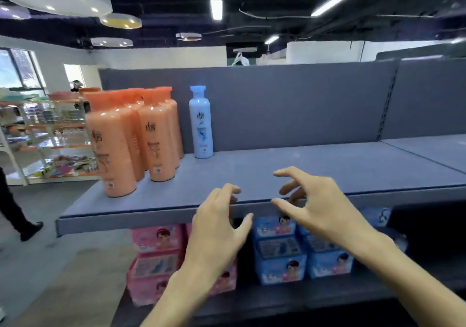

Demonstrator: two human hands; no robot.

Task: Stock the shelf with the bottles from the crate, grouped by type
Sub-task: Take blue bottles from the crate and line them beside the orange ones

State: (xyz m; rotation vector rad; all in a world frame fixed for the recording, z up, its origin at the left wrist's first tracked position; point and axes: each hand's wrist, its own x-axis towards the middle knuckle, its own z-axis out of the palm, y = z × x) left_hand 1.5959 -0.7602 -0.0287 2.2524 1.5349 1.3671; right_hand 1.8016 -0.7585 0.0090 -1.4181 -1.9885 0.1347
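On the left end of the shelf (252, 172) the orange bottles (136, 134) stand in a tight group that runs from the front edge back to the rear panel. The front one stands very near the front edge, and the group reaches the left end of the board. Just beside them, to the right and near the rear panel, one blue bottle (201, 122) stands alone. All these bottles are upright, the long axis vertical, the caps up, and the labels face you.

Your left hand (216, 228) hovers at the front edge of the shelf near its middle, with fingers loosely bent and holding nothing. Your right hand (320, 203) is just beside it, with fingers spread and curved, also holding nothing. The two hands are apart. The crate is not in view.

The risks, as I judge them: if your left hand or sleeve sweeps to the left, it can knock the front orange bottle off the edge, because these bottles are tall and narrow. Also the next blue bottles should go beside the blue one; if you set them too close to the orange group, the types will mix.
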